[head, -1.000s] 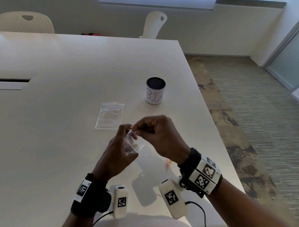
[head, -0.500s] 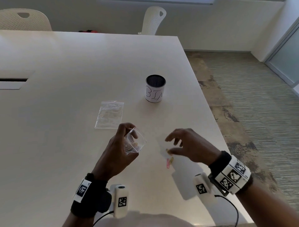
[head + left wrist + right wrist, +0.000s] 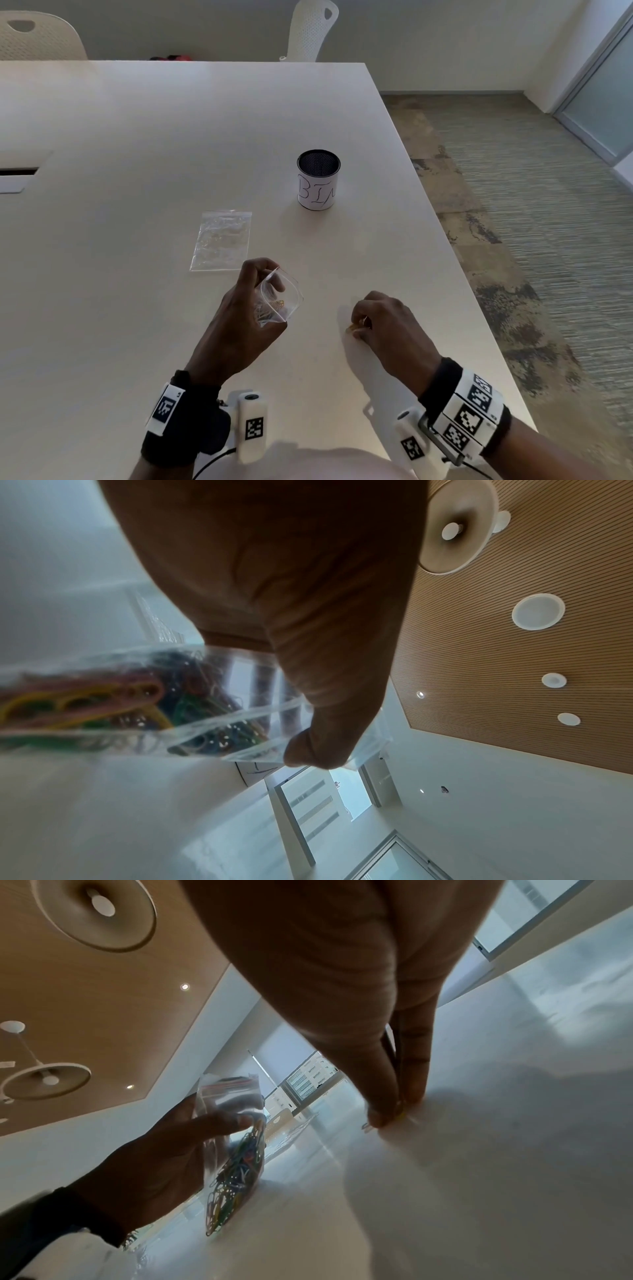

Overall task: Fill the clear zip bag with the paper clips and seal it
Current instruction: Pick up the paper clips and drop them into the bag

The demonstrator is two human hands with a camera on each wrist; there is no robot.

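Left hand (image 3: 239,325) around zip bag (image 3: 279,298)

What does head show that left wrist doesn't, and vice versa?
Head only: right hand pinching a yellow paper clip on the white table, a black mesh cup with white label, and a second flat clear bag lying apart.

Left wrist only: the multicoloured paper clips inside the bag in close detail, plus wood-slat ceiling.

Both: left hand holding the clear zip bag, mouth open.
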